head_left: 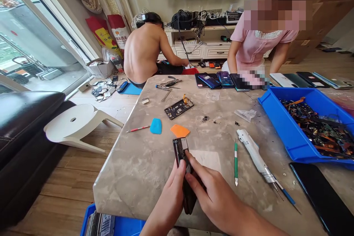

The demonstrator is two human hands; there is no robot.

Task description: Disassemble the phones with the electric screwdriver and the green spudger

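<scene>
left of the orange pick [180, 130], a red-and-white pen-like tool [138, 129] lies on the grey table [124, 177], its end by the blue pick [156, 126]. just beyond the orange pick lies a phone frame [179, 108] with its inside bared — already opened up, by the look of it.

nearer the wearer than the orange pick, just beside it, is the held phone [181, 151]. the left hand [170, 193] is curled round its left side, gripping it with the thumb on top; the right hand [212, 188] is bent over it, index finger and thumb touching the face, though whether it grips i cannot tell. inner parts show near the far end, so the cover seems to be off, while pieces appear to remain inside; the fingers hide the rest. one short end points away toward the orange pick, the other back at the wearer; the long axis runs roughly fore and aft, tilted so the left edge shows.

right of the orange pick lie a green tool [236, 164] and a white electric screwdriver [253, 151]; farther right — the blue bin [276, 125], heaped with loose parts [318, 125].
</scene>
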